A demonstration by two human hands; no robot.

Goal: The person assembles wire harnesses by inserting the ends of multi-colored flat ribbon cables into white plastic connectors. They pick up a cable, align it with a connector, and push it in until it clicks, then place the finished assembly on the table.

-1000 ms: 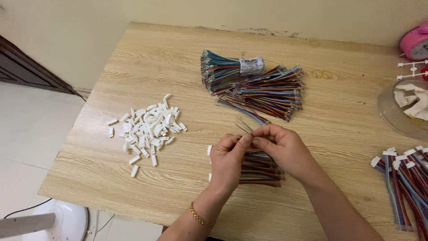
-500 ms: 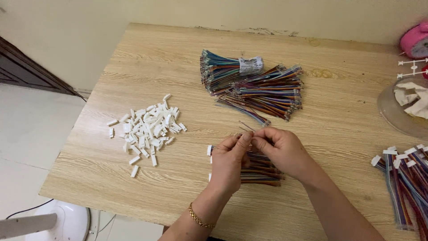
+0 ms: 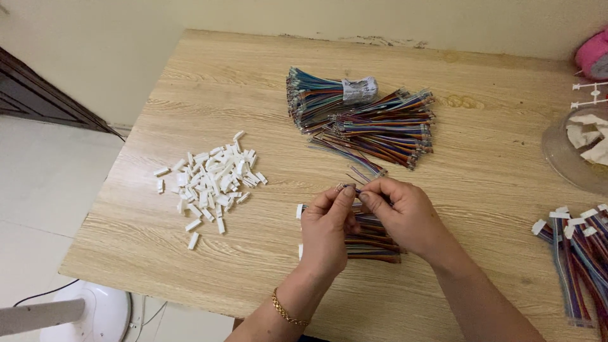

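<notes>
Wood table (image 3: pixel 190 278): left hand (image 3: pixel 326 231) & right hand (image 3: pixel 405 215) pinch wires (image 3: pixel 352 187); connectors (image 3: pixel 212 180) left.

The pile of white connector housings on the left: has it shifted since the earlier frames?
No. The white connectors lie in the same scatter, the same way off the table's left edge and the wire bundle.

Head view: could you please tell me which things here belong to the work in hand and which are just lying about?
In use: left hand, right hand, wire set pinched between them, wire pile beneath, white connectors, wire bundles.
Lying about: clear bowl, pink object, fan base.
</notes>
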